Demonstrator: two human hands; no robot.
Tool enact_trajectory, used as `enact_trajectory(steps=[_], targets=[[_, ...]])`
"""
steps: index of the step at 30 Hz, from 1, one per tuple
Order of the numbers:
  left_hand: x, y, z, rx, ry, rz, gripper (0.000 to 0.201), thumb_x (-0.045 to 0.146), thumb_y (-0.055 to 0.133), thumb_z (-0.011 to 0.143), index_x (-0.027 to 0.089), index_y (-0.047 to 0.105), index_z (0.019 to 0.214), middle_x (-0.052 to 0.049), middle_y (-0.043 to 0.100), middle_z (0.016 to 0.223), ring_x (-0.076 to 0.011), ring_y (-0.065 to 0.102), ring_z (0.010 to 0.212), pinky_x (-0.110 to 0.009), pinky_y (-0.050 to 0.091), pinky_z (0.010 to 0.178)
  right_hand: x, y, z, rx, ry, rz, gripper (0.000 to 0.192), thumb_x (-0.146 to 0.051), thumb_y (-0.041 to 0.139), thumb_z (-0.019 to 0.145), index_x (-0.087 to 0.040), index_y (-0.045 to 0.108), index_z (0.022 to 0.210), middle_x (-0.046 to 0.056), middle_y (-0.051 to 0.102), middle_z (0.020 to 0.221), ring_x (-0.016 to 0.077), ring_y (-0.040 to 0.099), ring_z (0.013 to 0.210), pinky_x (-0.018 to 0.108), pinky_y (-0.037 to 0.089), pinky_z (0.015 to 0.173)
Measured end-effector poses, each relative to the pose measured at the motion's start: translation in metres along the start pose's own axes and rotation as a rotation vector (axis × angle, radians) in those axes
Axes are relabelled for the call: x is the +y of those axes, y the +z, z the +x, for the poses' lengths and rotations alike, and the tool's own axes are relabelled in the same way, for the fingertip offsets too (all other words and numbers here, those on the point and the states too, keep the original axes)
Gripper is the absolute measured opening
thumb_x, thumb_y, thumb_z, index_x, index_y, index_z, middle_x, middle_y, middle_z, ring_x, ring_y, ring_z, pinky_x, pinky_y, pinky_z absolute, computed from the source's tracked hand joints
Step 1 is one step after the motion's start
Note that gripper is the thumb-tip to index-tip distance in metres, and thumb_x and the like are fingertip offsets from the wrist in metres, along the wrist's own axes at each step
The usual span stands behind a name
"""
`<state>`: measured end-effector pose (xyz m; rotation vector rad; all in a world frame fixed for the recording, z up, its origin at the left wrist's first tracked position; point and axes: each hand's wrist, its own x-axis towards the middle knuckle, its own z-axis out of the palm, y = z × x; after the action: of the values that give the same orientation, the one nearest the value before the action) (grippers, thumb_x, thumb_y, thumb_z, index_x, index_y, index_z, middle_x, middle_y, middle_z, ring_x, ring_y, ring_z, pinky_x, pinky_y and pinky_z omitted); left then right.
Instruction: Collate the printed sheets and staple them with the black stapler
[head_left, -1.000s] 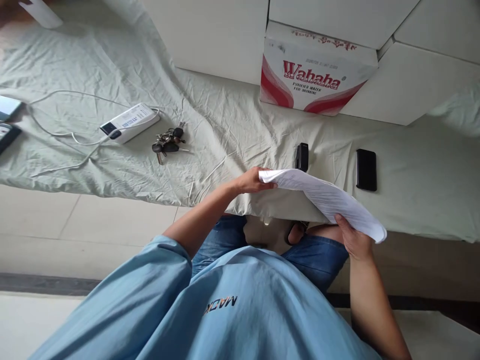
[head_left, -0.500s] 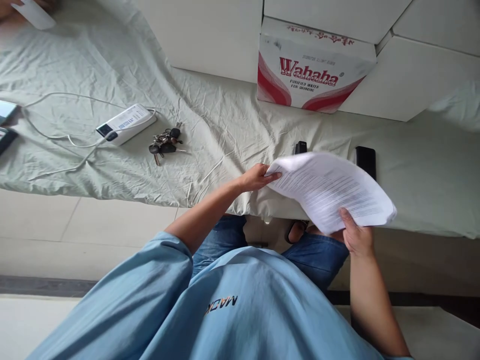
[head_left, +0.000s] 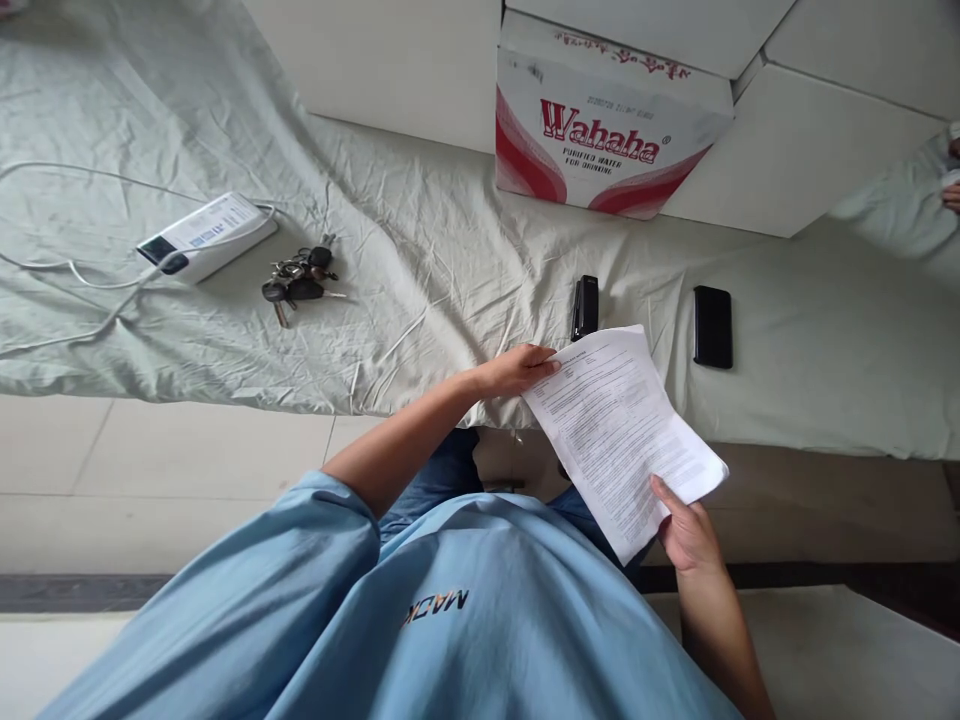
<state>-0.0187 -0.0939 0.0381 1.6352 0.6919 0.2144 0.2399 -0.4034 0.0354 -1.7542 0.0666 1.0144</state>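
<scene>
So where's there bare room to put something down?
Bare cloth shows right of the phone, and a wrinkled stretch lies between the keys and the stapler. It's crowded at left, with keys, power bank and cable together, and near the stapler, where the left hand holds the papers.

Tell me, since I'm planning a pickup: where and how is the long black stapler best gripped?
Probably pinch the long black stapler across its middle, from above and the far side: its narrow body runs near to far, and white printed paper sheets crowd its near end.
</scene>
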Motion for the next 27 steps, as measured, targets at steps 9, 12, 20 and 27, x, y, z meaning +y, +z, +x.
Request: enact_trajectory(steps=[9,12,20,27], targets=[[0.012,0.01,0.018,0.175,-0.271,-0.065,0.027,0.007,0.074,0.089,0.022,0.067,0.111,0.008,0.066,0.06,-0.0158,0.063,0.057,-0.03,0.048,0.07,0.022,-0.002,-0.012,0.096,-0.045,0.065,0.063,-0.047,0.113,0.064,-0.026,0.091,0.119,0.004,0.093,0.126,0.0299,0.089,0.119,0.037,0.078,0.094],[0.012,0.013,0.033,0.322,-0.242,-0.122,0.026,0.003,0.071,0.091,0.022,0.066,0.107,0.008,0.063,0.058,-0.0148,0.06,0.056,-0.031,0.045,0.068,0.03,0.002,-0.018,0.052,-0.063,0.075,0.065,-0.044,0.11,0.07,-0.027,0.089,0.129,0.005,0.092,0.13,0.032,0.088,0.126,0.043,0.078,0.103],[0.003,0.012,0.067,0.448,-0.139,-0.003,0.034,0.007,0.069,0.094,0.02,0.067,0.125,0.01,0.065,0.058,-0.0193,0.069,0.065,-0.033,0.053,0.081,0.04,0.025,-0.03,0.005,-0.075,0.086,0.082,-0.048,0.11,0.069,-0.026,0.085,0.143,0.006,0.09,0.137,0.033,0.082,0.138,0.051,0.067,0.126],[-0.012,0.017,0.06,0.526,-0.026,0.117,0.033,0.008,0.069,0.096,0.019,0.067,0.128,0.002,0.078,0.083,-0.0189,0.073,0.081,-0.033,0.054,0.091,0.036,0.029,-0.023,0.03,-0.114,0.101,0.086,-0.048,0.108,0.07,-0.026,0.082,0.149,0.007,0.087,0.145,0.0344,0.078,0.146,0.054,0.066,0.127]])
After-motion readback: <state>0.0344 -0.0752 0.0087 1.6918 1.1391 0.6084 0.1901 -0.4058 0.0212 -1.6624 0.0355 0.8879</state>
